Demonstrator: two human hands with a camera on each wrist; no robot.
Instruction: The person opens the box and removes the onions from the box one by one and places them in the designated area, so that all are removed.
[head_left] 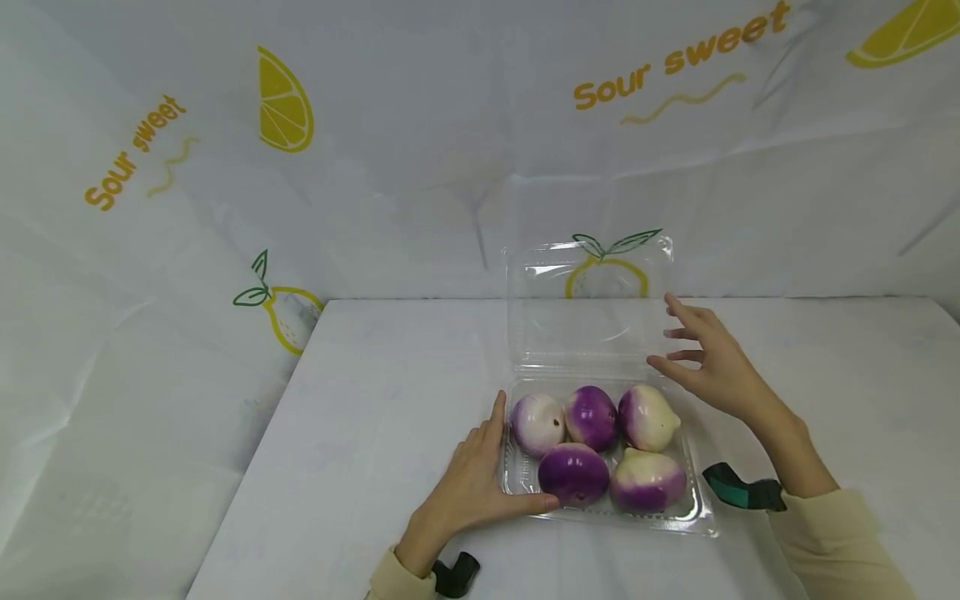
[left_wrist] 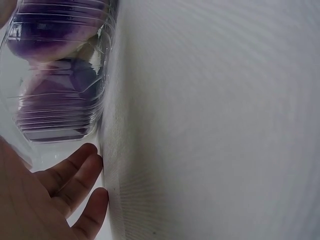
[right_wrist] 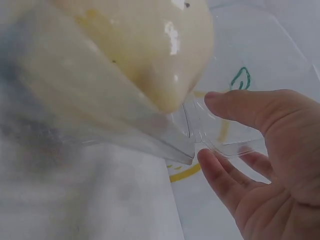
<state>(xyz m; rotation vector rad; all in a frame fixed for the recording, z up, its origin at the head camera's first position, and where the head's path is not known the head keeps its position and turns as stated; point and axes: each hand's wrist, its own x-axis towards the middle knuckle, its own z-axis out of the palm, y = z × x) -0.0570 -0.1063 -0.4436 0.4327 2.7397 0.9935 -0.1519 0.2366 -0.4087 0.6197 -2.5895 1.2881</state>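
Observation:
Several purple-and-white turnips (head_left: 574, 474) sit in the base of a clear plastic clamshell box (head_left: 512, 475). Its hinged lid (head_left: 555, 333) stands open at the back. My left hand (head_left: 472, 483) rests along the box's left side, fingers extended and thumb at the front rim by a dark purple turnip. In the left wrist view, its fingertips (left_wrist: 89, 149) lie near the box's ribbed wall. My right hand (head_left: 708, 354) is at the lid's right edge, thumb and fingers spread apart. The right wrist view shows a pale turnip (right_wrist: 165, 55) close by, with the thumb and fingers either side of the clear plastic edge.
The box stands on a white table (head_left: 375, 400). Behind it hangs a white cloth (head_left: 420, 167) printed with lemons and lettering. A dark strap (head_left: 742, 490) is on the right wrist, and another black band (head_left: 456, 575) on the left.

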